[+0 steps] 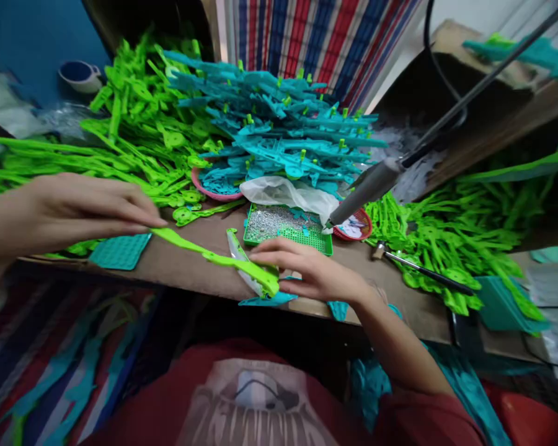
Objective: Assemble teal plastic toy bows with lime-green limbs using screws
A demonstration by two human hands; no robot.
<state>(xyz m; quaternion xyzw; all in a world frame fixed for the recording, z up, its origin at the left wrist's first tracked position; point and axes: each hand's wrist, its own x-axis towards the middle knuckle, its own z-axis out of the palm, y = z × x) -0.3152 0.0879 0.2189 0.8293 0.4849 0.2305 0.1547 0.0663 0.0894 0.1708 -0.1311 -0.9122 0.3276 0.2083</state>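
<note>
My left hand (pixel 88 207) pinches the left end of a long, narrow bright-green plastic piece (pixel 190 244). Its wider right end lies over a curved white-and-green part (pixel 239 248) near the table's front edge. My right hand (pixel 314 269) has its fingers closed at that wider end; its fingertips partly hide what they grip. Flat blue plastic pieces (pixel 270 301) stick out beneath. Just behind my right hand stands a green tray (pixel 307 241) holding many small silvery bits. A grey electric screwdriver (pixel 367 192) hangs tip-down over the tray's right side.
Green plastic parts (pixel 139 155) heap up on the left, blue ones (pixel 279 124) at the back, more green ones (pixel 428 235) on the right. A hammer (pixel 428 269) lies at right. A pink basket (pixel 221 196), a red basket (pixel 365 226) and a cup (pixel 80 75) stand around.
</note>
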